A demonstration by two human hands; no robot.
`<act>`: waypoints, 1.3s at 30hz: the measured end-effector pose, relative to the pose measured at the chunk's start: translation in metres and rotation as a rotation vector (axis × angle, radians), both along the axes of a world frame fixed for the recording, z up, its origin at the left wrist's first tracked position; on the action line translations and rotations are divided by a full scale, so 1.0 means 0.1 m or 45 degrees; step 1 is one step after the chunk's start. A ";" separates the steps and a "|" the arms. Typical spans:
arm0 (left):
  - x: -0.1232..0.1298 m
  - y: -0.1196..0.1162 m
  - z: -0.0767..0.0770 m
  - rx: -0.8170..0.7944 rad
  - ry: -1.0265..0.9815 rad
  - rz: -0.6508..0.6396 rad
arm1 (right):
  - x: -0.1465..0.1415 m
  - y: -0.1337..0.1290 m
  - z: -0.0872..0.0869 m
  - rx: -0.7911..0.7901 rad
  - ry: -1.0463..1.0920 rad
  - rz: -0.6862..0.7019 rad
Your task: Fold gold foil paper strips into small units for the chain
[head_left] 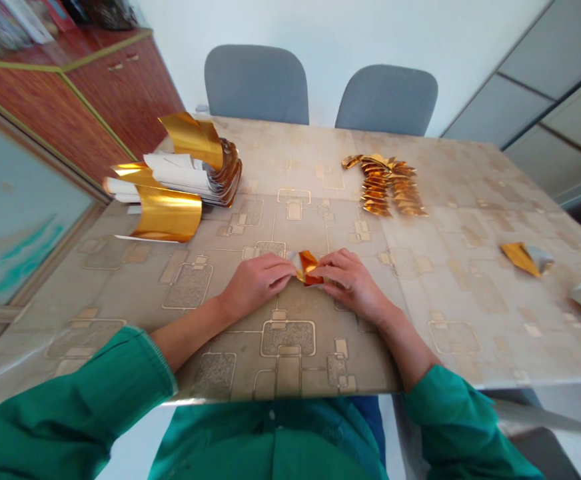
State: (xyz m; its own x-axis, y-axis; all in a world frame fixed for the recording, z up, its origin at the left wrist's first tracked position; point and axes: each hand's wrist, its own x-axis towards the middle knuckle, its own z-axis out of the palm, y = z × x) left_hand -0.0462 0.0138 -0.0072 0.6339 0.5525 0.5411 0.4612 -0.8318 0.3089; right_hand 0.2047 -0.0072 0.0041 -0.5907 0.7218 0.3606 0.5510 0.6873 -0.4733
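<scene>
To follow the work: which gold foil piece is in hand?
The small folded piece between the left hand and right hand; the curled gold sheets, folded row and lone folded piece lie untouched on the table.

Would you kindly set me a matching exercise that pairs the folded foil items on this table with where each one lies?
Things:
1. Overlapping folded gold units
2. Curled stack of gold-backed sheets
3. Gold-and-silver folded piece
4. Small gold foil fold

Places:
A. Between the left hand and right hand
B. Alone on the right of the table
C. Far left, by the wooden cabinet
D. Far middle, in rows

Pairs: 1-D, 2-C, 3-B, 4-A
</scene>
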 end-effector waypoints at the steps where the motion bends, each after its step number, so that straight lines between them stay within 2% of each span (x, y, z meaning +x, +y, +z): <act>1: 0.00 -0.01 0.01 0.003 0.053 -0.045 | -0.01 -0.01 0.00 0.015 -0.032 0.017; 4: -0.02 -0.07 0.08 0.006 0.126 -0.045 | -0.03 -0.02 0.00 0.009 -0.121 0.066; 8: 0.00 -0.13 0.10 -0.095 0.019 0.195 | -0.03 -0.02 0.00 -0.043 -0.124 0.089; 12: 0.07 -0.12 0.02 -0.186 0.040 0.098 | -0.02 -0.03 0.01 -0.070 -0.124 0.107; 16: 0.14 -0.09 -0.01 -0.237 0.064 0.179 | -0.01 -0.03 0.03 -0.089 -0.127 0.101; 23: 0.14 -0.11 0.00 -0.132 0.159 0.112 | 0.03 -0.01 0.03 -0.158 -0.076 0.088; 29: 0.22 -0.19 0.06 -0.261 0.193 0.247 | 0.01 0.00 0.04 -0.178 -0.053 0.067; 39: 0.22 -0.18 0.08 -0.317 0.196 0.258 | -0.08 0.03 -0.05 -0.197 0.087 -0.160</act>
